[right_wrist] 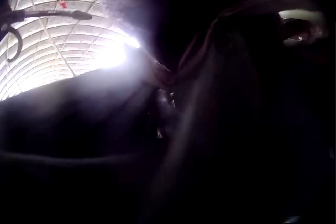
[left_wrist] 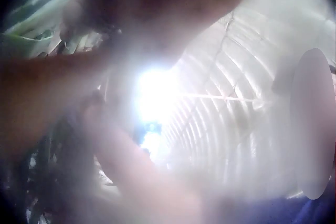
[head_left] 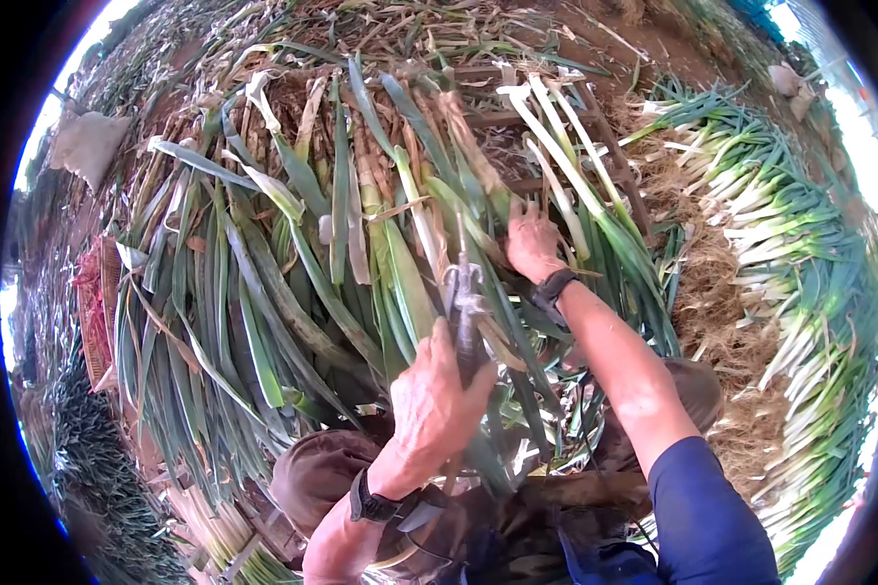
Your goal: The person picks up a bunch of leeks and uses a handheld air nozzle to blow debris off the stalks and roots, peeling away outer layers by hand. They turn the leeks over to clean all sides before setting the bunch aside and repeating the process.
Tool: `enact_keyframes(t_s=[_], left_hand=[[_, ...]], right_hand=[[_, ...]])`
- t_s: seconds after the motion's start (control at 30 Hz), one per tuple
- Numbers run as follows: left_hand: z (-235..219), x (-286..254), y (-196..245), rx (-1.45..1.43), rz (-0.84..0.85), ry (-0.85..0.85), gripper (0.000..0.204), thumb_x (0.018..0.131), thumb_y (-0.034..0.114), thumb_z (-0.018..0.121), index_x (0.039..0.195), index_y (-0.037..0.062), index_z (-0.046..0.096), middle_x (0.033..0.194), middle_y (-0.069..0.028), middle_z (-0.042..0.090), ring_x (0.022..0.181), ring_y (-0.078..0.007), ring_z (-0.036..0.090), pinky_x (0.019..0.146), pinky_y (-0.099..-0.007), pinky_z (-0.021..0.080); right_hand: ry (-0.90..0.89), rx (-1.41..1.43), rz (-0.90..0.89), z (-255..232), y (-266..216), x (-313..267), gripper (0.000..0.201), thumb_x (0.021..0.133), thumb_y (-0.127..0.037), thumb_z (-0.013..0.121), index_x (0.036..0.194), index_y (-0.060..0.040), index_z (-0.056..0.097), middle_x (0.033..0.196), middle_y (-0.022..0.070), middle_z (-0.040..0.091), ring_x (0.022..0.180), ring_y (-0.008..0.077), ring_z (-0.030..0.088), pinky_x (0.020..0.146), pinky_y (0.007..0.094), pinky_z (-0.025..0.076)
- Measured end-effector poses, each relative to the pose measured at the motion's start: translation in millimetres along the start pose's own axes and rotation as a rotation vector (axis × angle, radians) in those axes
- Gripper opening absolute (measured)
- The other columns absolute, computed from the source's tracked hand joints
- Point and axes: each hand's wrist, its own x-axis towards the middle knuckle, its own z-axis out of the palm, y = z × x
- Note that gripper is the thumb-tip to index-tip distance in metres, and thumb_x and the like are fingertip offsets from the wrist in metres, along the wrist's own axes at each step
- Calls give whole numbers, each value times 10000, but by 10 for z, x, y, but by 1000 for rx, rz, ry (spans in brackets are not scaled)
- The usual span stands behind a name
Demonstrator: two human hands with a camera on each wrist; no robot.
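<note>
At the far left of the head view a red mesh basket (head_left: pixel 95 312) sits on the ground, half hidden by leaves. Beside it a big heap of uncleaned leeks (head_left: pixel 293 234) fans out across the person's lap, green leaves toward the camera and dirty roots away.

Lower centre, the left hand (head_left: pixel 429 405) is curled round the handle of a metal tool (head_left: pixel 463 302) — it looks like an air nozzle or a pair of shears, but the blur keeps me from saying which. The tool points up into the heap. A dark wrist strap (head_left: pixel 373 507) sits just below that hand.

Further right, the right hand (head_left: pixel 530 239) reaches deep into the heap with fingers bent onto the leaves; they seem to grip 1 stalk, though which one is hidden among the rest. A black band (head_left: pixel 553 290) circles that wrist, and a blue sleeve (head_left: pixel 698 507) covers the upper arm.

At the right edge lies a second pile — cleaned leeks (head_left: pixel 790 253) with white shanks, laid in rows on straw-coloured trimmings (head_left: pixel 712 322), well apart from both hands.

The wrist cameras add what the head view lacks: the left wrist view shows a ribbed, arched greenhouse roof (left_wrist: pixel 236 103) overhead, glaring bright, with only blurred skin in front. The right wrist view is nearly black, showing the same roof (right_wrist: pixel 52 40) in its upper left corner and nothing clear of the hand.
</note>
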Motion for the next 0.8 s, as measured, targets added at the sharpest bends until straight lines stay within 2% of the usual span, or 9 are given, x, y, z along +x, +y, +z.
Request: enact_keyframes(t_s=[0.1,0.2,0.33,0.47,0.53,0.6,0.63,0.73,0.8], left_hand=[[1,-14,43,-34,-18,-78,776,905,386,681,1443,-108,418,1083,-290,649,926,-446,685,812,-514,548],[70,-92,71,-133,30,-146,749,915,392,663,1430,-98,427,1087,-289,648,929,-455,680,827,-512,544],[125,-157,123,-160,15,-227,687,912,388,672,1385,-67,466,1087,-282,650,931,-459,677,837,-509,539],[107,-172,161,-173,1,-265,609,910,372,678,1325,-41,510,1054,-271,672,945,-443,686,847,-506,540],[117,-157,147,-270,-52,-258,544,909,354,683,1266,-32,542,1012,-258,694,946,-429,694,853,-505,539],[125,-123,150,-248,-31,-159,480,875,346,700,1154,-33,608,850,-209,681,790,-351,681,750,-446,524],[105,-73,160,-263,-54,-178,486,876,354,700,1147,-38,608,829,-206,675,775,-349,678,740,-443,522],[178,47,114,-303,-52,-148,489,870,376,697,1092,-52,620,760,-204,647,732,-342,667,709,-443,513],[194,166,141,-259,-87,-174,490,859,395,692,1028,-61,630,728,-210,630,718,-340,661,700,-441,512]], right_hand=[[-340,268,94,-425,136,32,623,854,-119,614,1429,55,447,1307,303,548,1134,413,635,937,502,541],[-338,729,57,-646,348,-279,565,884,-180,624,1374,70,491,1302,304,566,1074,403,659,937,463,534],[-515,805,28,-902,305,-478,407,910,-171,639,1250,50,605,1098,214,668,1059,278,628,964,371,495],[-472,1353,-52,-1093,257,-864,394,937,-179,653,1282,9,617,1032,73,669,961,148,597,878,357,511],[-417,1091,-46,-1142,224,-922,297,949,-153,641,1206,-7,656,1001,90,702,850,139,647,740,329,534],[-376,983,0,-986,239,-1056,323,978,-236,634,1180,16,651,953,123,697,851,167,656,747,359,537],[-498,940,116,-981,229,-1124,346,999,-309,609,1152,-4,658,947,190,705,877,280,697,779,425,539],[-564,836,-81,-1019,271,-1368,396,883,-195,714,1235,-31,638,990,97,662,939,193,638,863,345,517],[-499,762,-49,-1315,97,-1586,408,856,-163,698,1239,-37,637,1046,157,677,1001,298,677,901,397,526]])
